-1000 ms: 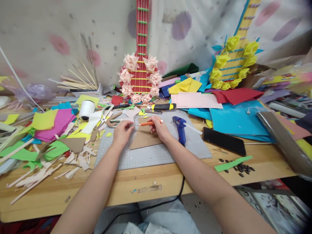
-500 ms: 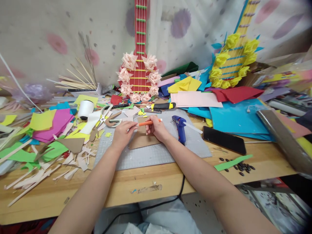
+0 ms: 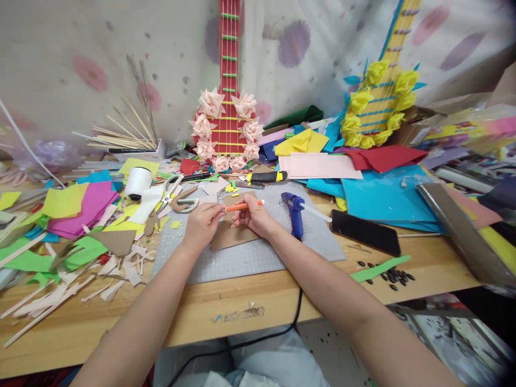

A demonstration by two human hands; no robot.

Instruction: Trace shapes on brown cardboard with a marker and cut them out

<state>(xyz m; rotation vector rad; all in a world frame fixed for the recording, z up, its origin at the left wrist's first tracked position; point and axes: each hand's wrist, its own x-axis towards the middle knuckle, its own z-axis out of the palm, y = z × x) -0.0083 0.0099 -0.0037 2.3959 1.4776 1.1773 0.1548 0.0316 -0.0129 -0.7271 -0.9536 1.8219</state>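
An orange marker pen (image 3: 242, 206) with a white end lies level between my two hands, above a piece of brown cardboard (image 3: 229, 236). The fingers of my left hand (image 3: 202, 224) pinch its left end. My right hand (image 3: 253, 216) grips the barrel nearer the white end, thumb on top and fingers curled beneath. Under the cardboard is a grey cutting mat (image 3: 250, 263). Close to my left hand lie scissors (image 3: 173, 193) with pale handles. A blue glue gun (image 3: 295, 214) rests to the right of my right hand.
Paper scraps (image 3: 92, 252) cover the left side. A red paper guitar (image 3: 228, 123) and a yellow one (image 3: 377, 107) lean at the back. At right are a black phone (image 3: 365, 232), blue sheets (image 3: 387, 199) and several black beads (image 3: 397, 277). A cable (image 3: 299, 306) crosses the table's front edge.
The whole view has shifted slightly, so everything sits a little further left. Both hands keep their hold on the marker pen, which has barely moved.
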